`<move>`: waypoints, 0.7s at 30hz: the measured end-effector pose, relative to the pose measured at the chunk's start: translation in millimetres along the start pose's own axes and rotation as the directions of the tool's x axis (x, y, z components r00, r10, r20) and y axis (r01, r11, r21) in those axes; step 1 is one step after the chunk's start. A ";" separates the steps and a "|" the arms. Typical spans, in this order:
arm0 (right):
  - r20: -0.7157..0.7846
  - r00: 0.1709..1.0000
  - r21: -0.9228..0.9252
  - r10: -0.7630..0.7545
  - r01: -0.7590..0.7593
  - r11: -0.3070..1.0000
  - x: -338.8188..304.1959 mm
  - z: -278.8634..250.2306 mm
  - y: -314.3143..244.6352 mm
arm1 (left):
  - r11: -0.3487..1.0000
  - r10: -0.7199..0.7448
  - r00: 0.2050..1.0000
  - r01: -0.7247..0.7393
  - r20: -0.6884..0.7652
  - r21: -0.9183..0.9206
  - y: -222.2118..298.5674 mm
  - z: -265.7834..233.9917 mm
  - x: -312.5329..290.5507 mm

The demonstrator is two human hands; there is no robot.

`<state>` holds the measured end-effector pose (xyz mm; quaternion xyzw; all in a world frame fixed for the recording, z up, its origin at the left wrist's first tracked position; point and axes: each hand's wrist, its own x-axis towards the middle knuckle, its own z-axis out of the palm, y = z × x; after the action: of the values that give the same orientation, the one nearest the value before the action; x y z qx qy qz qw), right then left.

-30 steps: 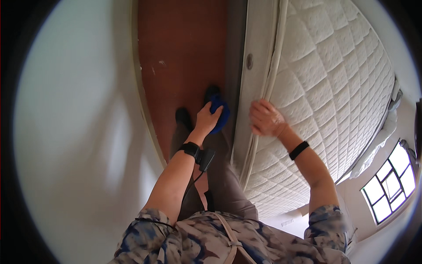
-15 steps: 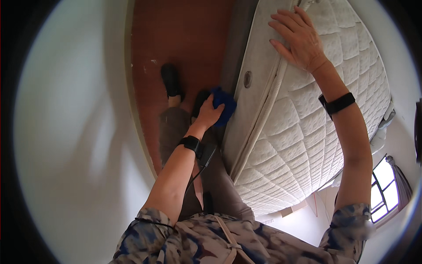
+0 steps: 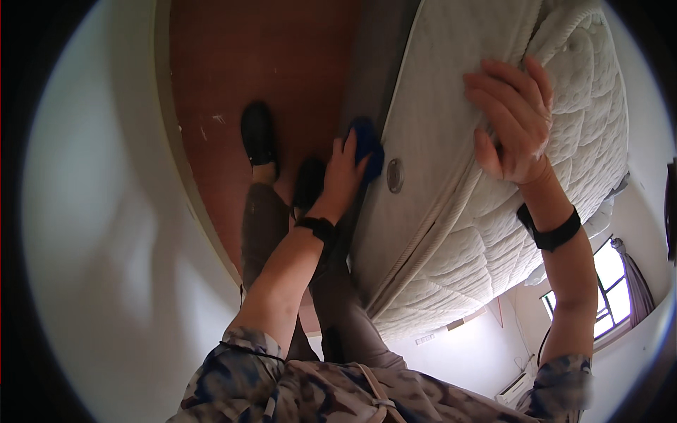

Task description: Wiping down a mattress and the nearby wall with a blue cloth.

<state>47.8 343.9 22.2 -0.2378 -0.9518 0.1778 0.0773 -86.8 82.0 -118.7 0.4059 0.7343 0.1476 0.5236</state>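
In my left hand is a blue cloth, pressed to the dark grey bed base just below the mattress. The fingers are closed on the cloth from above. My right hand lies over the upper edge of a white quilted mattress, its fingers bent and apart, with nothing seen in them. Beyond that hand the mattress's padded top layer bulges and folds along the seam. An oval vent sits in the mattress's side, near the cloth.
A narrow strip of red-brown floor runs between the bed and a pale wall on the left. My feet in dark shoes stand there. A window with a grey curtain is at the lower right.
My left hand has moved slightly farther along the bed base with the cloth. My right hand has shifted right and nearer on the mattress, its fingers more bent. The top layer now bulges more.
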 end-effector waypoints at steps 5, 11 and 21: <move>0.048 0.998 0.024 0.029 -0.030 0.999 -1.7 6.5 0.8 | 0.989 0.145 0.978 -0.142 -0.152 0.031 48.3 -16.4 119.0; 0.040 0.999 0.005 0.028 -0.028 1.000 0.3 6.5 -2.0 | 0.960 0.279 0.911 -0.261 -0.303 0.100 80.6 -39.7 208.5; 0.076 0.996 -0.013 0.048 -0.048 0.999 2.6 5.1 -1.8 | 0.943 -0.321 0.927 0.295 0.195 0.151 -75.0 31.0 21.9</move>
<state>43.6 342.1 18.3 -0.2540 -0.9490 0.1832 0.0352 -95.0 45.0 -193.7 0.3294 0.7349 -0.0259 0.5922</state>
